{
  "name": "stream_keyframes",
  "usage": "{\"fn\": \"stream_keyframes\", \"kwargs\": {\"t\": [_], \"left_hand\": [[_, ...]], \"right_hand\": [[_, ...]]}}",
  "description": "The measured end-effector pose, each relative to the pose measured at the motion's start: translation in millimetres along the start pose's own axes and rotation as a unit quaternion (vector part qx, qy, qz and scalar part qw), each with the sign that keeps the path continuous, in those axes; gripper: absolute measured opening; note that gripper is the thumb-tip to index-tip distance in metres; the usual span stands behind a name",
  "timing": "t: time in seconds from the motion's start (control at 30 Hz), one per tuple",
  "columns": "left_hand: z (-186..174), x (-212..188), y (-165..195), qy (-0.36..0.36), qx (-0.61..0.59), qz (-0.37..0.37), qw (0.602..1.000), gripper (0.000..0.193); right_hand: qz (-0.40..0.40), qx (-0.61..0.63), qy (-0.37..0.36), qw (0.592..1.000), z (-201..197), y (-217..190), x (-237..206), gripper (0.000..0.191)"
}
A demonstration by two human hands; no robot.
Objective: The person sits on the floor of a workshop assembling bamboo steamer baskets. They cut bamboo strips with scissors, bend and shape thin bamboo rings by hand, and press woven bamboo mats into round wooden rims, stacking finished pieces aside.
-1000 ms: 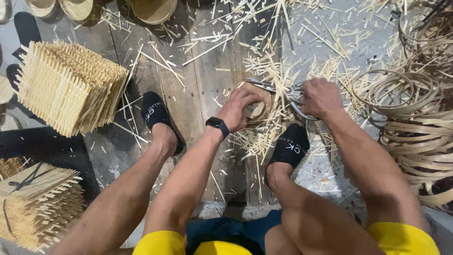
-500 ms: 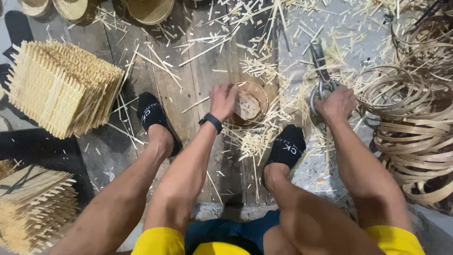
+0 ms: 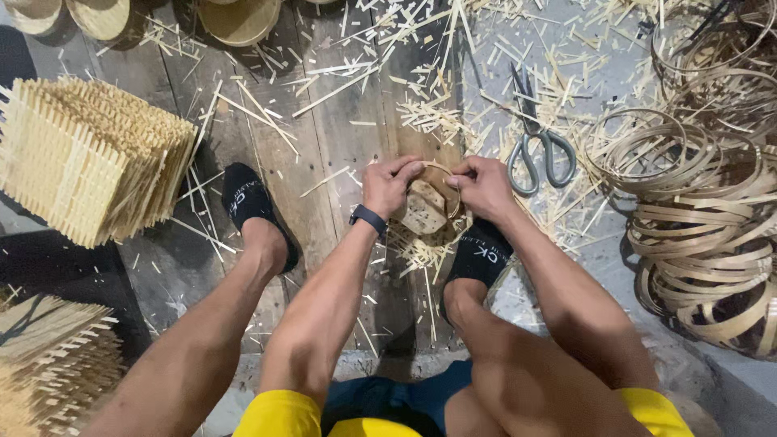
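Head view: both hands are gripping the small round pale bamboo hoop, left hand clenching at nine o'clock, right hand at three.

Scissors: grey-handled, lying shut on the floor among the offcuts.
Bamboo hoops: a loose heap of thin coiled rings at the right edge.
Woven mat stack: pale slatted squares piled at the left, tilted.
Second stack: similar slats at the lower left, partly cut off.
Round baskets: shallow ones along the top edge, perhaps lids; too cropped to tell.
Splinters: pale strips scattered over the dark floor planks.
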State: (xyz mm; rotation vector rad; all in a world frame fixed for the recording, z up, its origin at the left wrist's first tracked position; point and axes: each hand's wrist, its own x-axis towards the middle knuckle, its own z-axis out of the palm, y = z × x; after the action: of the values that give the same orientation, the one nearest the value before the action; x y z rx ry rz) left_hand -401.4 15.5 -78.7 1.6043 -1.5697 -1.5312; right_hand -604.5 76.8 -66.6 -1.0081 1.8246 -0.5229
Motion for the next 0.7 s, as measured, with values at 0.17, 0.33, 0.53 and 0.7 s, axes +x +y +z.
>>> {"fn": "stream_keyframes", "kwargs": {"t": [0.17, 0.33, 0.53, 0.7], "left_hand": [[-8, 10, -9, -0.037, -0.094, -0.193, 0.976, 0.027], [-34, -3, -30, -0.048, -0.396, -0.307, 0.864, 0.032], [-22, -41, -44, -0.015, -0.349, -0.308, 0.885, 0.024], [-5, -38, -39, 0.046, -0.273, -0.33, 0.903, 0.019]], "right_hand": [[0.025, 0.071, -0.095, 0.993, -8, 15, 9, 0.011], [0.17, 0.383, -0.163, 0.893, 5, 31, -4, 0.01], [0.216, 0.308, -0.063, 0.924, 38, 36, -1, 0.009], [0.206, 0.275, -0.028, 0.939, 48, 44, -1, 0.015]]}}
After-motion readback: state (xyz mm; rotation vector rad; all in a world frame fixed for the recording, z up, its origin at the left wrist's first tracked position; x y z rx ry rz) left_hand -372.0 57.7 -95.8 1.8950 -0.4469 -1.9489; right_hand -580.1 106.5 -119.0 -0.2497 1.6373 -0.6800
